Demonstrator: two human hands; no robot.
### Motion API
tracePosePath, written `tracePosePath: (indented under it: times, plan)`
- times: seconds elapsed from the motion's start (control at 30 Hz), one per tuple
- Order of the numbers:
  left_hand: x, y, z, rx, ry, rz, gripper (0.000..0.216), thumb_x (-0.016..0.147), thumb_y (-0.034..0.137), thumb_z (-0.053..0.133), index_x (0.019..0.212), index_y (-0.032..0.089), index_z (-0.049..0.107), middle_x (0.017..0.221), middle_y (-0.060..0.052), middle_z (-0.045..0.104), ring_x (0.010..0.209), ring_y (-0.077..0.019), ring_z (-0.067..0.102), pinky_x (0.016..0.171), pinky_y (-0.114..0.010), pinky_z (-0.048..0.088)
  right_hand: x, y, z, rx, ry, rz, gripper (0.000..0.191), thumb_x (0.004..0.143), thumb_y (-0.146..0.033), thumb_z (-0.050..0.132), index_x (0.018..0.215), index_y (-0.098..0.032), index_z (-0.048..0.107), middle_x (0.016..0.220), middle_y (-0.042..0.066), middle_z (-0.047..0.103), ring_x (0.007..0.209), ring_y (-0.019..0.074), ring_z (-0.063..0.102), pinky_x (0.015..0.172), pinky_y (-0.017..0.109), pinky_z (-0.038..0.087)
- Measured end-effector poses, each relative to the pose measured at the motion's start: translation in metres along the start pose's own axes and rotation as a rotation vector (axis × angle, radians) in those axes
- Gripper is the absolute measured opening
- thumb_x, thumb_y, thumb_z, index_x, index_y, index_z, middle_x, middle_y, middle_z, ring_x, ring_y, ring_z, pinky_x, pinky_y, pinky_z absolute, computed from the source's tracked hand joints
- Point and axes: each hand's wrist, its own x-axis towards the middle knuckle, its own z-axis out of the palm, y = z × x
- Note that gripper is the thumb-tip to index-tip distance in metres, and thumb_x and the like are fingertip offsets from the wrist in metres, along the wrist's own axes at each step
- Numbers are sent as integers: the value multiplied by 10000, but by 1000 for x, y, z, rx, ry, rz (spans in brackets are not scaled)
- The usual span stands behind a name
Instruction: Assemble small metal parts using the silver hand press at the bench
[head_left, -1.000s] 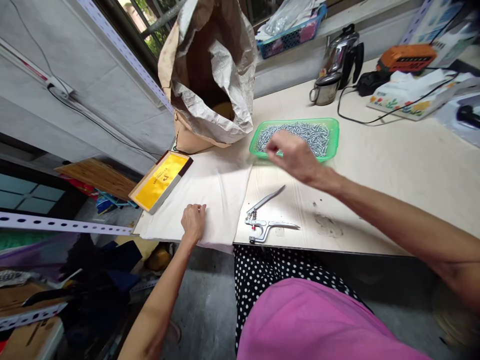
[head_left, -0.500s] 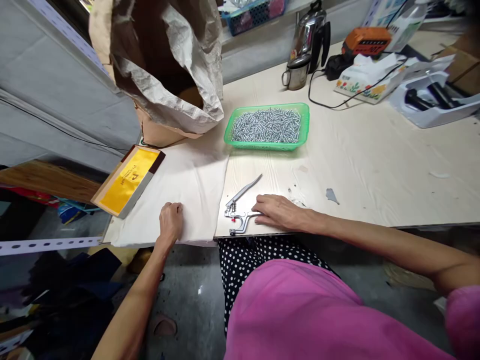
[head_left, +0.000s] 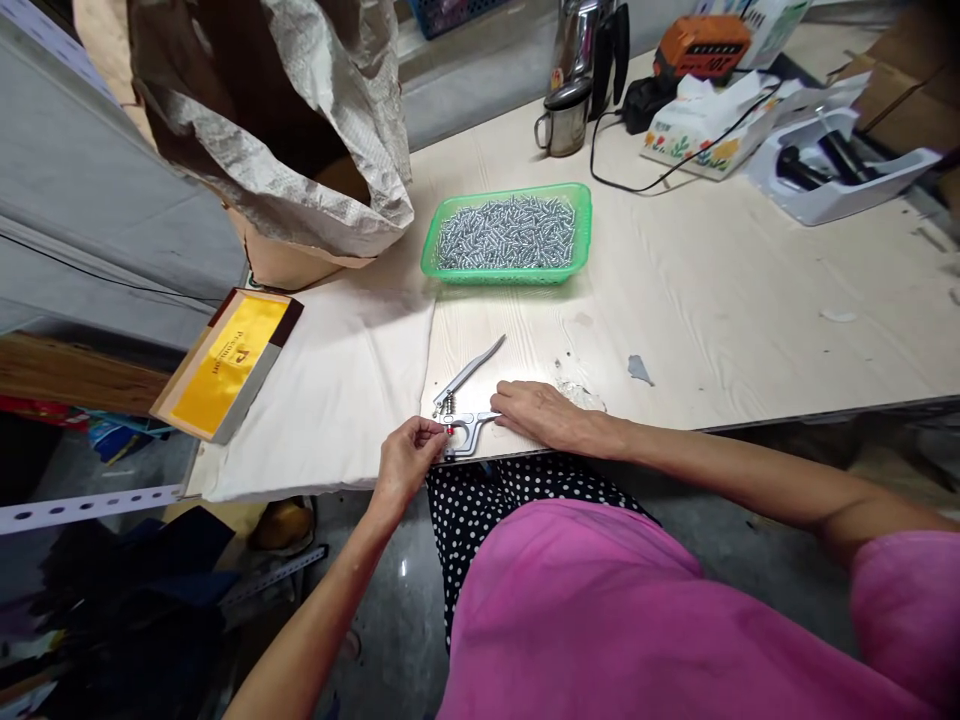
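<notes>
Snap-fastener pliers (head_left: 471,425), silver with a spring and a red tip in the jaw, lie on the table near its front edge, handles spread. My left hand (head_left: 407,455) is closed in a pinch at the jaw, thumb and forefinger beside the red tip; whether anything small is also between the fingertips is hidden. My right hand (head_left: 544,412) lies on the table with its fingers closed on the end of the lower handle. The upper handle points up and to the right, untouched.
Beyond the pliers stands a green basket (head_left: 506,275) full of small metal pieces. A large open sack (head_left: 375,215) is at the back left, and a yellow-topped box (head_left: 229,360) lies on white cloth (head_left: 337,390). A metal mug (head_left: 566,120) and white tray (head_left: 810,200) sit further back.
My left hand has moved right from the cloth to the pliers' jaw and now pinches there. My right hand stays at the handle. The view has shifted slightly.
</notes>
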Motion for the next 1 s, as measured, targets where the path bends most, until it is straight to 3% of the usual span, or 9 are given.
tracePosePath:
  times: [0.3, 0.47, 0.57, 0.67, 0.73, 0.87, 1.0]
  plan:
    - [4, 5, -1, 23, -41, -76, 355, 556, 473, 830, 664, 175, 671, 536, 20, 613, 496, -103, 501, 496, -232, 373, -1, 1, 4, 37, 40, -8, 121, 1042, -218, 542, 974, -164, 626, 976, 79, 631, 783, 179, 522, 665, 320, 338]
    - [6, 9, -3, 17, -91, -118, 381, 520, 461, 859, 659, 177, 647, 544, 18, 617, 501, -100, 505, 496, -226, 382, -4, 4, 1, 31, 13, -12, 112, 1037, -248, 576, 1049, -157, 642, 1073, 112, 655, 867, 209, 575, 725, 337, 423]
    - [6, 9, -4, 6, -112, -115, 414, 526, 464, 874, 717, 178, 643, 550, 30, 612, 502, -99, 509, 498, -221, 395, 0, 10, -7, -21, 56, -82, 430, 970, -419, 706, 1284, -146, 599, 1388, 198, 583, 1182, 312, 563, 941, 442, 475]
    - [6, 8, -4, 4, -114, -105, 437, 534, 473, 878, 748, 182, 632, 559, 32, 613, 512, -104, 521, 504, -224, 417, 12, 19, -13, -103, 87, -122, 889, 876, -620, 754, 1537, -135, 411, 1619, 267, 370, 1463, 433, 344, 1141, 621, 339]
    - [5, 7, -4, 13, -113, -103, 436, 535, 480, 874, 738, 183, 628, 563, 31, 610, 515, -104, 519, 505, -227, 424, 22, 25, -14, -155, 48, -132, 1044, 829, -697, 755, 1587, -107, 346, 1617, 293, 361, 1510, 479, 249, 1176, 697, 244]
    - [5, 8, -3, 18, -112, -96, 432, 534, 488, 870, 719, 184, 626, 553, 36, 591, 510, -98, 499, 498, -226, 411, 37, 30, -15, -209, -34, -145, 1116, 779, -762, 752, 1588, -98, 365, 1523, 280, 472, 1460, 506, 292, 1159, 761, 194]
    - [7, 4, -6, 23, -126, -87, 430, 552, 484, 877, 730, 187, 623, 562, 37, 590, 518, -106, 508, 507, -233, 413, 37, 27, -17, -206, -37, -139, 1057, 817, -708, 748, 1589, -104, 352, 1439, 252, 534, 1309, 449, 437, 1122, 756, 233]
